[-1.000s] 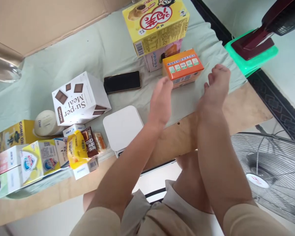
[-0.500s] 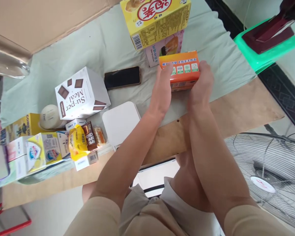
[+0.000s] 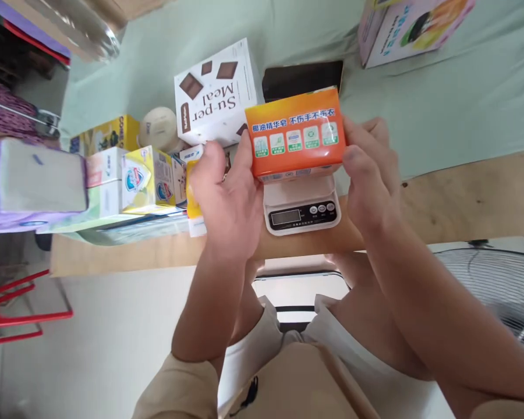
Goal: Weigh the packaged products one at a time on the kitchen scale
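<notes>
A wooden table (image 3: pixel 465 189) bears a pale green cloth (image 3: pixel 445 116). On it, a white scale (image 3: pixel 303 216) sits between the left hand (image 3: pixel 232 201) and right hand (image 3: pixel 371 171); beyond the left stands a Su-per Meal box (image 3: pixel 212 96), beyond the right a pink-and-white box (image 3: pixel 413 32).

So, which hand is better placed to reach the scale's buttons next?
Probably the right hand: it holds the right end of the orange box, nearer the buttons on the white scale. The left hand, at the box's other end, is nearer the display.
</notes>
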The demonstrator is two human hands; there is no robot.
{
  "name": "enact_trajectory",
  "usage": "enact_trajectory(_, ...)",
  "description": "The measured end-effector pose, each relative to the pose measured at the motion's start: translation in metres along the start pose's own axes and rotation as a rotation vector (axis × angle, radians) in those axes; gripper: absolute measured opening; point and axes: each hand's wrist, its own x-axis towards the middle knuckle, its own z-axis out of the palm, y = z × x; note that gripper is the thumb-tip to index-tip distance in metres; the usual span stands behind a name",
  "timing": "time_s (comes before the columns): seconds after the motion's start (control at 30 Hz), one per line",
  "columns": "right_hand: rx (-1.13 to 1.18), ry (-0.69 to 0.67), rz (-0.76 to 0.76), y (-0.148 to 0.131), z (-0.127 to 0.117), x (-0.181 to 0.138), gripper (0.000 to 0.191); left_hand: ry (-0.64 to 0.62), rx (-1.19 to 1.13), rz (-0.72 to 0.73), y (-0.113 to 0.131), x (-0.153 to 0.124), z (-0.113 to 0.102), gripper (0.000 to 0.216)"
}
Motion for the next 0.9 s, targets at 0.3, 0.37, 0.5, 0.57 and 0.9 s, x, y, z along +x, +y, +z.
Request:
enact_trajectory(0.3,-0.078,-0.075,-0.006,0.016,0.000,-0.006,0.056,-0.131,-0.205,-0.305,-0.002,0.000,-0.012,0.072)
enact_trajectory(0.37,-0.061,-0.046,0.033,0.022,0.000,-0.006,0.053,-0.067,-0.185,-0.235,-0.012,0.001,-0.016,0.057)
enact_trajectory(0.5,0.073,0.293,0.127,0.036,-0.004,0.001,0.040,0.280,-0.041,0.206,-0.036,-0.001,-0.020,0.048)
enact_trajectory(0.57,0.117,0.422,0.166,0.041,-0.006,0.005,0.035,0.287,0.003,0.324,-0.043,-0.004,-0.021,0.044)
enact_trajectory(0.9,0.124,0.495,0.097,0.041,-0.011,0.002,0.033,0.215,0.015,0.339,-0.048,0.000,-0.028,0.039)
